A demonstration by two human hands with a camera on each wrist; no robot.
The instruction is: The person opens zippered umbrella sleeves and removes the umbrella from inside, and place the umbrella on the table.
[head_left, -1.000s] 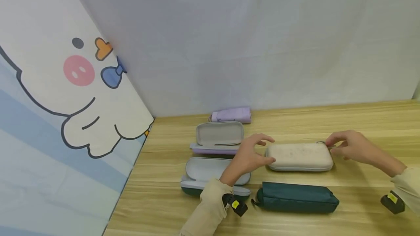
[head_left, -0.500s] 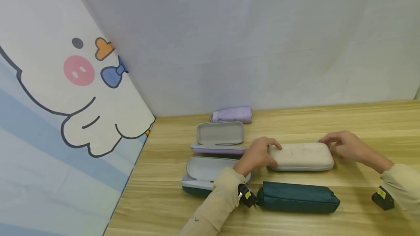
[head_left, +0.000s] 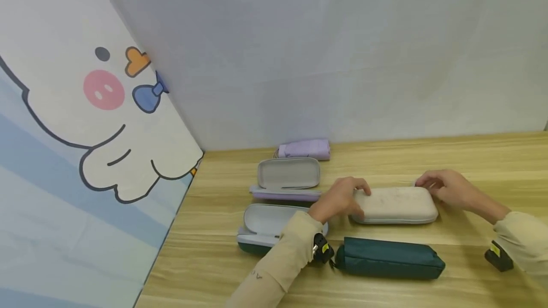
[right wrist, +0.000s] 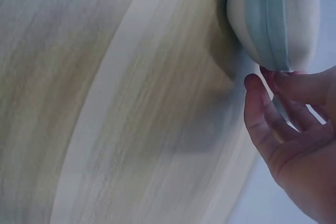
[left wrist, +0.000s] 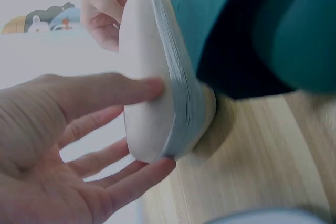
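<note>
A cream hard-shell zip case (head_left: pixel 398 206) with a pale blue-grey zip band lies closed on the wooden table, right of centre in the head view. My left hand (head_left: pixel 340 199) holds its left end, the thumb on the near side and fingers at the far side and bottom edge, as the left wrist view shows. At the far right corner my right hand (head_left: pixel 449 191) pinches the zipper pull, mostly hidden by the fingers; a grey ribbed strap (right wrist: pixel 282 107) shows between them in the right wrist view. A dark green folded umbrella (head_left: pixel 389 258) lies in front of the case.
To the left lie two opened zip cases: one with a grey lid (head_left: pixel 288 174) and lilac base, another with a pale blue-grey lid (head_left: pixel 265 217) and dark green base, partly behind my left arm. Behind them a lilac folded umbrella (head_left: pixel 305 149) rests near the white backdrop (head_left: pixel 342 61).
My left hand has moved right and now grips the left end of the cream case. The right hand has shifted slightly left at the far right corner.
</note>
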